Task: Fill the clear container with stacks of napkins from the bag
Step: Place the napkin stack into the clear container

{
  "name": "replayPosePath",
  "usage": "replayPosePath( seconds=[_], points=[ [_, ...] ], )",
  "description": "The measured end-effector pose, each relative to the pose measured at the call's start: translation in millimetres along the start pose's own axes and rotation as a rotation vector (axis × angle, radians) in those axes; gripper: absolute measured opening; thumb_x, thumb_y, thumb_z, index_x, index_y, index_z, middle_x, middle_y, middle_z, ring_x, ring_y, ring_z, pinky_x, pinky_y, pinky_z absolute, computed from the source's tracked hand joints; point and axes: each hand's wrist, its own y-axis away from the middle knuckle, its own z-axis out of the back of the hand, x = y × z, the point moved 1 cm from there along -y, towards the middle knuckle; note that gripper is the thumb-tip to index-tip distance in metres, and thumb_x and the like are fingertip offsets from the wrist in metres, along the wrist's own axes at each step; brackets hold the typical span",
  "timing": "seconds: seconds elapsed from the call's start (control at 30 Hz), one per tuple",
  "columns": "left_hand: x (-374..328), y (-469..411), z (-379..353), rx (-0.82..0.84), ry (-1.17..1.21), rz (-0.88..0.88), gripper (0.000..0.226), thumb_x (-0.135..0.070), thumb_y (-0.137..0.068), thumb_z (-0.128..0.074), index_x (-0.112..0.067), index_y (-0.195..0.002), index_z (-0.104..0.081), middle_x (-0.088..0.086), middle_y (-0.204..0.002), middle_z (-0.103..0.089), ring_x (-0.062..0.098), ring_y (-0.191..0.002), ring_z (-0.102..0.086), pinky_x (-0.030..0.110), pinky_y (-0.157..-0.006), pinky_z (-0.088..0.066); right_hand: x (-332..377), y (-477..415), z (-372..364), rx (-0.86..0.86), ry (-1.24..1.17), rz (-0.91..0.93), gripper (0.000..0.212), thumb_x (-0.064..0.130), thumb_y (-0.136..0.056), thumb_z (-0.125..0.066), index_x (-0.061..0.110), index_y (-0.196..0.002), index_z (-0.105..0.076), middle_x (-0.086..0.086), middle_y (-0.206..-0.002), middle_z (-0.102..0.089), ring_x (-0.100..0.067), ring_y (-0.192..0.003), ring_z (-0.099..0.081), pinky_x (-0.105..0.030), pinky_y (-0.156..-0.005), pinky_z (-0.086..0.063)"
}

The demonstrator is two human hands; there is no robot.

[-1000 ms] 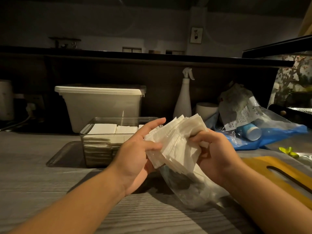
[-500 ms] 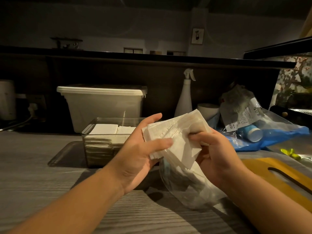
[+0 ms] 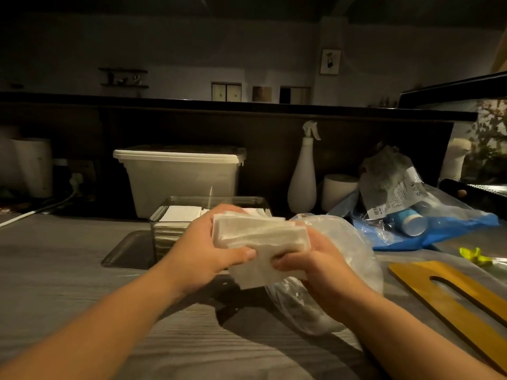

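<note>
Both hands hold one stack of white napkins (image 3: 260, 237) above the grey table. My left hand (image 3: 208, 248) grips its left end with the thumb across the front. My right hand (image 3: 315, 264) grips its right end from below, fingers curled under. The stack lies roughly flat, its lowest sheets hanging down. The clear plastic bag (image 3: 337, 259) lies crumpled on the table under and behind my right hand. The clear container (image 3: 170, 215) stands just behind my left hand, with white napkin stacks inside it.
A white lidded bin (image 3: 181, 176) stands behind the container, a white spray bottle (image 3: 303, 176) to its right. Blue and clear bags with a blue-capped bottle (image 3: 411, 223) lie at the right. A yellow wooden board (image 3: 452, 294) lies front right. A clear lid (image 3: 126, 250) lies left of the container.
The fanned, upright napkins have been squared into a flat stack and tipped level. Both hands moved forward toward the container, lifting the stack clear of the bag.
</note>
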Motion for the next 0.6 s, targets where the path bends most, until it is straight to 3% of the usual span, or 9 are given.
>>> replayPosePath(
  seconds=[0.1, 0.2, 0.27, 0.37, 0.5, 0.6],
  points=[
    [2, 16, 20, -0.010, -0.038, 0.030, 0.050, -0.008, -0.070, -0.085, -0.028, -0.110, -0.063, -0.010, -0.101, -0.072, 0.013, -0.099, -0.070, 0.031, -0.073, -0.061, -4, 3, -18, 0.072, 0.115, 0.004, 0.043, 0.006, -0.082, -0.076, 0.026, -0.118, -0.063, 0.008, -0.109, -0.074, -0.010, -0.103, -0.070, -0.028, -0.083, -0.059],
    [8, 28, 38, -0.094, -0.017, 0.053, 0.055, -0.022, -0.059, -0.090, -0.031, -0.108, -0.065, 0.001, -0.109, -0.071, 0.023, -0.104, -0.070, 0.042, -0.077, -0.061, -9, 1, -36, 0.098, 0.140, -0.002, 0.040, 0.011, -0.086, -0.074, 0.033, -0.117, -0.062, 0.017, -0.110, -0.072, -0.002, -0.104, -0.067, -0.021, -0.081, -0.057],
    [14, 32, 43, -0.147, 0.002, 0.066, 0.060, -0.029, -0.055, -0.096, -0.033, -0.106, -0.064, 0.006, -0.111, -0.070, 0.028, -0.106, -0.068, 0.048, -0.079, -0.061, -14, -1, -44, 0.106, 0.195, -0.005, 0.036, 0.016, -0.087, -0.074, 0.034, -0.116, -0.061, 0.013, -0.111, -0.071, -0.005, -0.105, -0.066, -0.026, -0.087, -0.057],
    [26, 37, 45, -0.133, -0.007, 0.102, 0.061, -0.011, -0.063, -0.091, -0.039, -0.108, -0.060, 0.014, -0.112, -0.067, 0.030, -0.098, -0.070, 0.050, -0.075, -0.061, -21, -2, -49, 0.138, 0.232, -0.063, 0.042, 0.015, -0.083, -0.075, 0.033, -0.116, -0.056, 0.003, -0.111, -0.067, -0.015, -0.103, -0.065, -0.031, -0.084, -0.058],
    [30, 45, 33, -0.021, -0.086, 0.094, 0.081, 0.002, -0.073, -0.083, -0.046, -0.126, -0.044, 0.001, -0.119, -0.057, 0.017, -0.099, -0.066, 0.027, -0.072, -0.060, -21, -3, -51, 0.134, 0.228, -0.086, 0.063, 0.006, -0.073, -0.069, 0.041, -0.119, -0.047, 0.001, -0.119, -0.056, -0.019, -0.103, -0.060, -0.028, -0.076, -0.057],
    [31, 41, 29, -0.023, -0.017, 0.102, 0.089, 0.008, -0.071, -0.081, -0.047, -0.128, -0.039, 0.005, -0.122, -0.054, 0.019, -0.104, -0.064, 0.034, -0.080, -0.061, -17, 1, -60, 0.179, 0.149, -0.074, 0.073, 0.009, -0.060, -0.063, 0.037, -0.124, -0.046, 0.001, -0.124, -0.052, -0.016, -0.106, -0.058, -0.020, -0.072, -0.055]
  ],
)
